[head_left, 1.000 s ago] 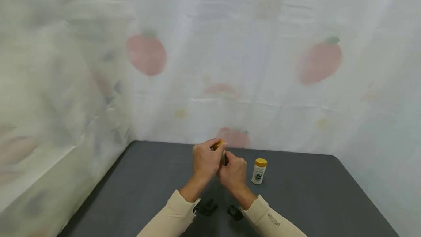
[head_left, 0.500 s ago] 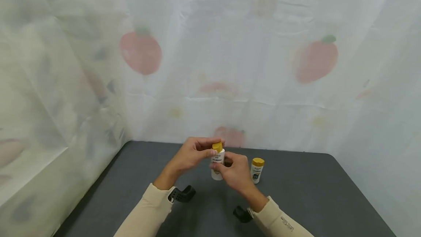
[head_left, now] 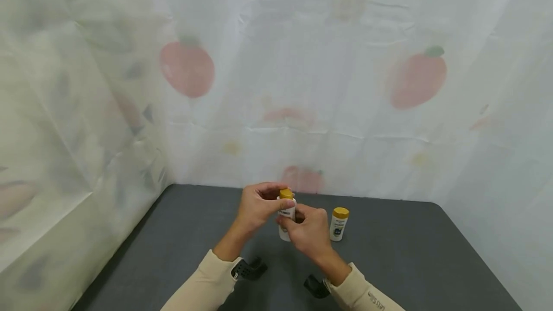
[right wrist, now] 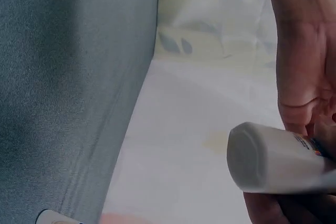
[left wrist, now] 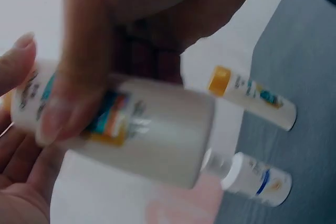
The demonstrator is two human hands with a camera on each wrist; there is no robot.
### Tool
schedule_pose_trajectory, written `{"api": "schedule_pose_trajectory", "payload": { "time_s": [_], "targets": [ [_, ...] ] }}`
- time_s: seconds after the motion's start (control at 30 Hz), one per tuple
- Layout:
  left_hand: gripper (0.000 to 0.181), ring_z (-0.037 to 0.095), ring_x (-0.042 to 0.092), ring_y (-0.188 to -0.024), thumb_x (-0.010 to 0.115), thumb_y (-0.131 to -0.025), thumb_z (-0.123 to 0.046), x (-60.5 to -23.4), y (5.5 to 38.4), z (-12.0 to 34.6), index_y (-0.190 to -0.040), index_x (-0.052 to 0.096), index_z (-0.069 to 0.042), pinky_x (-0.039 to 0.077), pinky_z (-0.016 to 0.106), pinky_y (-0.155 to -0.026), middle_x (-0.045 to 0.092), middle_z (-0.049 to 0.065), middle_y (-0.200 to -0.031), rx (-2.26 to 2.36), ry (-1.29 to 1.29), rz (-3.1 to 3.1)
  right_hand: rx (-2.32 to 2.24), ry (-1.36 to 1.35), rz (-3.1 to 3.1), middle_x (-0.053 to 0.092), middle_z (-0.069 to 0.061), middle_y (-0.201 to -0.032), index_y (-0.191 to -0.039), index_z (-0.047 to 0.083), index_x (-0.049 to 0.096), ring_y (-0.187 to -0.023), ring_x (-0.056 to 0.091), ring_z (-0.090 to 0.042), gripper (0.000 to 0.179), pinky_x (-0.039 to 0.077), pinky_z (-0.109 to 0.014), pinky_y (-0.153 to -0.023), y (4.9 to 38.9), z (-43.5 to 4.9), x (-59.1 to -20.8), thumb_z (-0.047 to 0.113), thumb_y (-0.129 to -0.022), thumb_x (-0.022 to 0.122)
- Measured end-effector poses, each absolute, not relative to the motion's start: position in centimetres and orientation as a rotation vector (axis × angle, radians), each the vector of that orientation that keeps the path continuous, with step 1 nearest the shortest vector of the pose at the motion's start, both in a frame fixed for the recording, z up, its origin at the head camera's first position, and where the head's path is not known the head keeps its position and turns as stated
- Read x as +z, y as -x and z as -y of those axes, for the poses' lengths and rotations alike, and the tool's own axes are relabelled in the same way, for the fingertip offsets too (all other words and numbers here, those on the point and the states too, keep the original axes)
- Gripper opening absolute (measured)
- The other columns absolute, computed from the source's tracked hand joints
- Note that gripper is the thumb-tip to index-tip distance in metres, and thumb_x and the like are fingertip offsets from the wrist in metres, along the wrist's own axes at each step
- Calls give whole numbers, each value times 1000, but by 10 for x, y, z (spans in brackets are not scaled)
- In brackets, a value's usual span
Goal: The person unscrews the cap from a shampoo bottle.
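A white bottle with a yellow cap [head_left: 285, 194] is held roughly upright between both hands in the head view. My left hand [head_left: 255, 208] pinches the cap, its thumb across the front and its fingers behind. Around the body of the bottle [head_left: 285, 235] curls my right hand [head_left: 311, 229]. In the left wrist view the right thumb presses on the colourful label [left wrist: 110, 119], while the left hand [left wrist: 21, 177] shows at the left edge. The right wrist view shows the bottle's base [right wrist: 247, 156] tipped toward the camera.
To the right of the hands, a second yellow-capped white bottle [head_left: 339, 224] stands on the dark grey table [head_left: 389, 253]. A third white bottle [left wrist: 260, 179] with a pale, translucent top appears in the left wrist view. Pale fruit-printed sheeting [head_left: 302, 61] hangs behind and at the sides.
The hands have drawn apart from their tight grip, bringing the bottle into view. The left hand swung out left, then turned slightly back to the right at the cap. The second bottle has stayed put.
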State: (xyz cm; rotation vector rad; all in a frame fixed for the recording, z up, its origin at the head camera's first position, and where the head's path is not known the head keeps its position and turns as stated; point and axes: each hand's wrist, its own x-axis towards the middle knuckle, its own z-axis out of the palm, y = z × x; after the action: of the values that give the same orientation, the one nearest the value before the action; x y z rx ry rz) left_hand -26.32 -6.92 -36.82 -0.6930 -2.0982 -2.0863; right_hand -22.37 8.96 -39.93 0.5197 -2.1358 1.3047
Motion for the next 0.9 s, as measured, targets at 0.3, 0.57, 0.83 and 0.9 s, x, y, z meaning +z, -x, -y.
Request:
{"api": "schedule_pose_trajectory", "payload": {
  "time_s": [0.3, 0.57, 0.83, 0.9],
  "targets": [
    [35, 15, 78, -90, 89, -80, -4, -371, 258, 56, -110, 76, 7, 65, 32, -82, 82, -3, -95, -2294, 615, 1868, 1223, -515, 2114, 74, 0, -61, -78, 13, 78, -50, 59, 8, 12, 47, -15, -46, 219, -83, -398, 14, -82, 89],
    [17, 15, 79, -97, 83, -84, 2, -370, 257, 58, -98, 79, -6, 64, 33, -86, 82, -5, -103, -2391, 811, 1736, 1116, -536, 2083, 73, 0, -61, -79, 12, 77, -50, 62, 2, 14, 46, -11, -48, 217, -82, -400, 15, -79, 91],
    [14, 13, 76, -102, 73, -96, -6, -368, 261, 69, -103, 82, -14, 62, 32, -92, 81, -6, -105, -2385, 1029, 1835, 1237, -523, 2133, 78, -3, -70, -87, 10, 81, -59, 70, -1, 12, 53, -14, -55, 212, -83, -396, 12, -79, 90],
    [16, 13, 76, -105, 67, -100, -7, -367, 263, 73, -109, 81, -8, 61, 33, -96, 80, -5, -107, -2409, 1097, 1837, 1280, -515, 2147, 80, -4, -74, -88, 9, 81, -62, 73, -3, 13, 56, -15, -57, 211, -83, -396, 11, -80, 90]
  ]
}}
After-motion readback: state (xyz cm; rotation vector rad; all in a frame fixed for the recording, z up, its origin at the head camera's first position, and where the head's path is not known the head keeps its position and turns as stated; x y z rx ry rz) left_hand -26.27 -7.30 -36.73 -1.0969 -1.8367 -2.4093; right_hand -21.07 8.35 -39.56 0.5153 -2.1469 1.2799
